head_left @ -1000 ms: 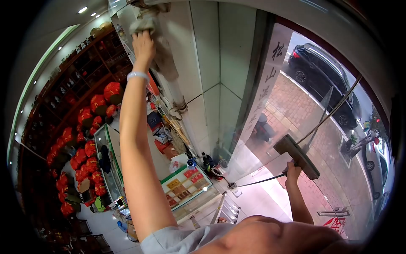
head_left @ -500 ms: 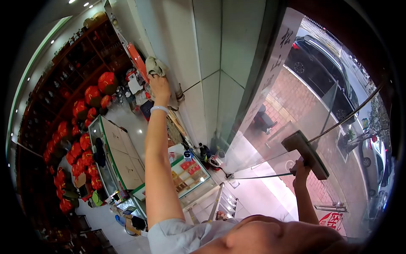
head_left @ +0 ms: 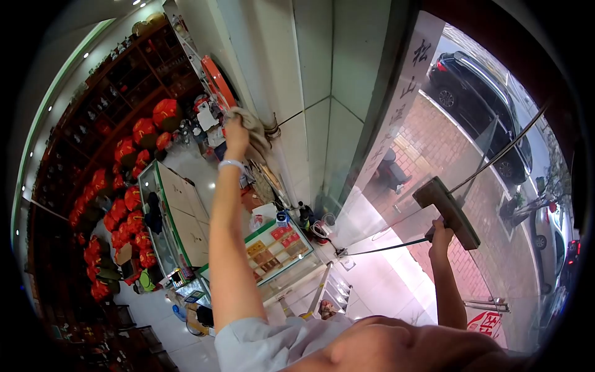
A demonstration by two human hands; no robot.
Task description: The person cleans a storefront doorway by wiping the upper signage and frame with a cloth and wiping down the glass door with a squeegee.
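Observation:
In the upper left, my left hand (head_left: 236, 137) is closed on a crumpled beige cloth (head_left: 253, 124), which hangs down beside the pale wall column. My left arm stretches upward, with a pale bracelet at the wrist. On the right, my right hand (head_left: 440, 238) wraps round the handle of a window wiper with a wide, dark, flat head (head_left: 447, 212). The wiper is in front of the glass pane; whether it touches the glass I cannot tell. A thin dark rod (head_left: 390, 248) runs left from near this hand toward the floor.
Below me are a stepladder (head_left: 317, 291) and a sandalled foot (head_left: 327, 309). Left of it stands a glass display counter (head_left: 282, 248). Several red bundles (head_left: 133, 220) are stacked by dark shelves (head_left: 105, 115). Beyond the glass, a black car (head_left: 477, 93) is parked on the street.
My left hand has moved lower with the cloth, which now hangs looser to its right. The view has shifted a little. My right hand keeps its grip on the wiper, almost unmoved.

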